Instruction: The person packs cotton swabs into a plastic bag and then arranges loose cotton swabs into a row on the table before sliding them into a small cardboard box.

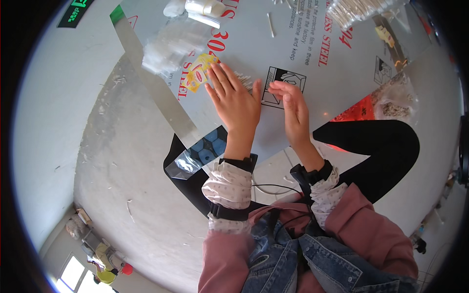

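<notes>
My left hand [235, 105] lies palm down, fingers stretched out, its fingertips at the edge of a yellow printed paper card [197, 74]. A small bunch of cotton swabs [244, 81] shows just beside its fingers and thumb, partly hidden by the hand. To the right, my right hand [295, 113] is held on edge with its fingers extended toward the left hand, holding nothing that I can see. Clear plastic bags [171, 49] rest at the left, beyond the card. One loose cotton swab [271, 25] lies farther off.
A film-covered steel tabletop [264, 124] spreads under my hands. At its far right sits a heap of cotton swabs [359, 12]. White packets [205, 7] lie at the far edge. Near the right knee are a red bag [355, 110] and a clear bag with small pieces [394, 105].
</notes>
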Motion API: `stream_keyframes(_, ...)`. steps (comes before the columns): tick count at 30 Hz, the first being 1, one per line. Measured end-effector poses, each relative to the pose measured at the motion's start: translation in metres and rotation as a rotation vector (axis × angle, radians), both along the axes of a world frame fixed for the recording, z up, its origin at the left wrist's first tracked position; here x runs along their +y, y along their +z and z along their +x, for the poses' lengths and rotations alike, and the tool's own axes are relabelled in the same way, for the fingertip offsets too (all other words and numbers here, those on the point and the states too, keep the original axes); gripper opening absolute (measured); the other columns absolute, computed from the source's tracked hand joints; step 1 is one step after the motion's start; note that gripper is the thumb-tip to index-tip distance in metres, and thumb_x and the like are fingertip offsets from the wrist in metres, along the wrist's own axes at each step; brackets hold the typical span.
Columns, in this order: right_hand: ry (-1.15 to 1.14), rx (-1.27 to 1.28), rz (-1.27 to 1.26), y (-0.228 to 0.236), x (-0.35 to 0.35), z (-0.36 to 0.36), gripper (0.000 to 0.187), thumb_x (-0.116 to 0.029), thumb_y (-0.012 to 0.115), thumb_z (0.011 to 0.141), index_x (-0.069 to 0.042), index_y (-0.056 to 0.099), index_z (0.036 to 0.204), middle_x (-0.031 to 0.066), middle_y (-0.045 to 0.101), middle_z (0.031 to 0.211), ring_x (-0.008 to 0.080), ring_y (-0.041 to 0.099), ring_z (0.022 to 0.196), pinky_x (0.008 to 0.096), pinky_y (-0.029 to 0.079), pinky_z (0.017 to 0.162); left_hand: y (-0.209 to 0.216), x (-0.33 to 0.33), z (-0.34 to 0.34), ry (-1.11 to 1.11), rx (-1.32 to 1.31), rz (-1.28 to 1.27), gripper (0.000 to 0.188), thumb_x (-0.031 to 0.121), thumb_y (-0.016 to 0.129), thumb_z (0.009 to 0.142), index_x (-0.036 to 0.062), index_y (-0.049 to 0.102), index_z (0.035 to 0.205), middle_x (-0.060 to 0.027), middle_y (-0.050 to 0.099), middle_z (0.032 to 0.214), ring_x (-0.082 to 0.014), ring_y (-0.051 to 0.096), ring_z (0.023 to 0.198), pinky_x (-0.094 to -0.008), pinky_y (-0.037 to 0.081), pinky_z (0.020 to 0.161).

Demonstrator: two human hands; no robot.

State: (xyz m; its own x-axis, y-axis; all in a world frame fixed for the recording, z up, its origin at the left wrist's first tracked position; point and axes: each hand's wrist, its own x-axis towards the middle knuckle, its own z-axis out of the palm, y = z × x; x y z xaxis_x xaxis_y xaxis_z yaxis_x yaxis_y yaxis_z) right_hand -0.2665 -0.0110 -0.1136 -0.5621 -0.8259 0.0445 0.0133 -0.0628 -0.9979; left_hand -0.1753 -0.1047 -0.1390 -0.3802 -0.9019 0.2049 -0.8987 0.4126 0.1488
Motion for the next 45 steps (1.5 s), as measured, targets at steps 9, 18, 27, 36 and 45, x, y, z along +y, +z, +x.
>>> stream_keyframes(9,-0.01,-0.017,0.026,0.001,0.002,-0.003,0.031,-0.024,0.044,0.108,0.0,0.057,0.123,0.011,0.063,0.119,0.0191,0.064,0.107,0.0323,0.047,0.097,-0.006,-0.025,-0.005,0.037,0.047,-0.057,0.091,0.06,0.049,0.095,-0.0097,0.029,0.151,-0.0273,0.03,0.158,-0.0394,0.025,0.15,-0.052,0.021,0.12)
stream_keyframes(18,-0.019,-0.007,-0.014,-0.003,0.001,-0.006,0.029,-0.021,0.045,0.108,0.001,0.056,0.124,0.0128,0.064,0.118,0.0183,0.064,0.105,0.0323,0.049,0.096,0.005,0.034,0.0,0.02,0.057,0.065,0.09,0.058,0.049,0.096,-0.0099,0.028,0.151,-0.0276,0.028,0.159,-0.0396,0.024,0.15,-0.0527,0.021,0.12)
stream_keyframes(27,0.173,0.487,0.153,0.006,-0.014,-0.027,0.008,-0.002,0.061,0.09,-0.005,0.066,0.096,0.0053,0.061,0.087,0.0194,0.062,0.076,0.0335,0.048,0.063,0.007,0.045,0.005,0.033,0.103,0.113,0.087,0.053,0.05,0.095,-0.0096,0.028,0.152,-0.0261,0.025,0.161,-0.0377,0.02,0.152,-0.0516,0.018,0.121)
stream_keyframes(36,0.692,0.899,0.367,0.025,-0.056,-0.042,0.007,-0.007,0.065,0.083,-0.003,0.059,0.083,0.0104,0.062,0.087,0.03,0.063,0.074,0.0395,0.051,0.066,0.008,0.046,0.007,0.034,0.089,0.124,0.088,0.052,0.051,0.093,-0.0096,0.028,0.151,-0.0262,0.025,0.161,-0.037,0.019,0.152,-0.0515,0.016,0.122)
stream_keyframes(45,0.684,1.347,0.518,0.08,-0.044,-0.092,0.011,-0.01,0.065,0.073,-0.002,0.061,0.08,0.0132,0.062,0.08,0.0369,0.065,0.078,0.0457,0.053,0.069,0.008,0.048,0.001,0.037,0.167,0.138,0.108,0.067,0.06,0.083,-0.0102,0.027,0.151,-0.0259,0.026,0.16,-0.0364,0.02,0.152,-0.0512,0.015,0.122)
